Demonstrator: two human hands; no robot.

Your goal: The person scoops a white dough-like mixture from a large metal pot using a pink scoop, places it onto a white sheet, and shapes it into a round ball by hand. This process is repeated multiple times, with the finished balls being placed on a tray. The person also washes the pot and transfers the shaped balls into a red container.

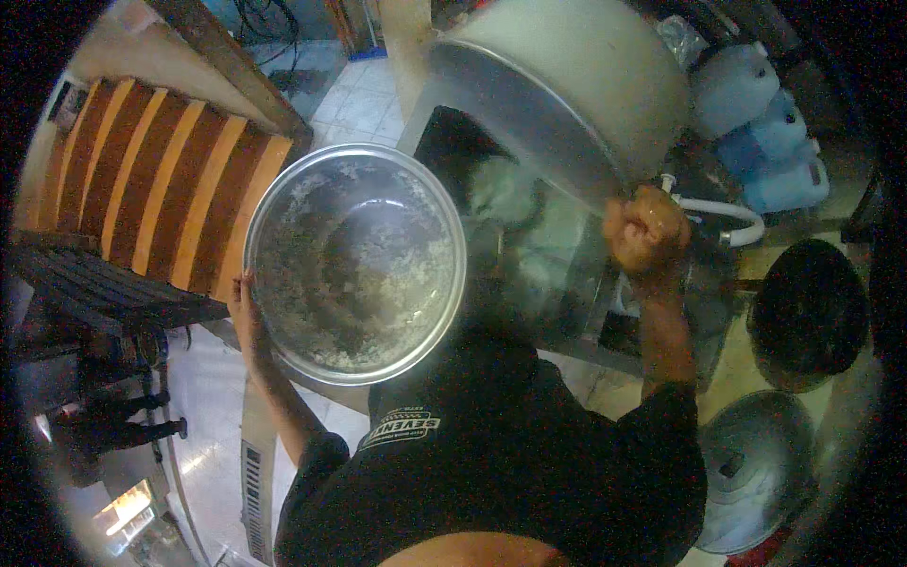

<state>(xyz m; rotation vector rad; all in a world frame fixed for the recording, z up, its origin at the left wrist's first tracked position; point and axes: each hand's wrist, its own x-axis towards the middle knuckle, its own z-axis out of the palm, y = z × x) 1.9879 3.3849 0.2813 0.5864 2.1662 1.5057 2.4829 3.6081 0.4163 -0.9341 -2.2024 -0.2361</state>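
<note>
My left hand [245, 301] holds the outer rim of a wide, round metal bowl [354, 262] at its left side. Whitish bits, like grains, cling to the inside of the bowl. A very large metal pot [567, 78] is tilted at the upper middle, its rim slanting down to the right. At the lower end of that rim, my right hand [646, 230] is closed on the pot; its fingers are curled and partly blurred. Between bowl and pot, haze lies over a metal sink or basin [545, 262] with cloudy contents.
A white curved tap or hose [733, 220] is right of my right hand. Beyond stand plastic jugs [740, 88]. A dark round vessel [808, 315] and a round metal lid [758, 468] lie at right. Striped wooden slats [163, 184] are at left; a person [117, 425] stands at lower left.
</note>
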